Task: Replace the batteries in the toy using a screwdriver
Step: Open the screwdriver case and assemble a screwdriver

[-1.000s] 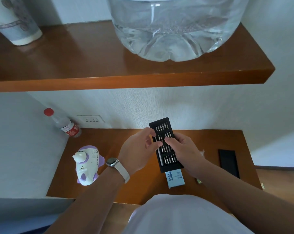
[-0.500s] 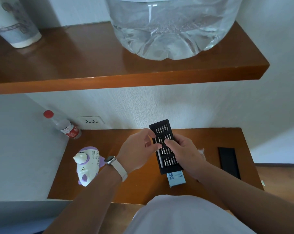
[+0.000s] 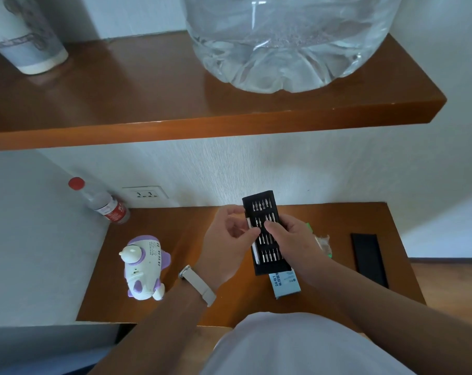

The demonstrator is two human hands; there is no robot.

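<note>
A black screwdriver bit tray point(image 3: 262, 207) with rows of silver bits is held above the brown table point(image 3: 191, 223). My right hand point(image 3: 294, 239) grips its right side, thumb laid across the bits. My left hand point(image 3: 224, 239) is at the tray's left edge, its fingertips pinching at the silver screwdriver handle point(image 3: 255, 250) lying along that edge. The white and purple toy point(image 3: 145, 266) lies on the table to the left, apart from both hands.
A blue box point(image 3: 286, 285) lies under the tray's near end. The black tray sleeve point(image 3: 369, 258) lies at the right. A red-capped bottle point(image 3: 102, 203) leans in the back left corner by a wall socket point(image 3: 145, 194). A shelf above carries a water jug point(image 3: 289, 41) and a cup point(image 3: 26, 33).
The tray and both hands stay almost where they were. My left fingers have shifted slightly along the tray's left edge. The view tilted a little.
</note>
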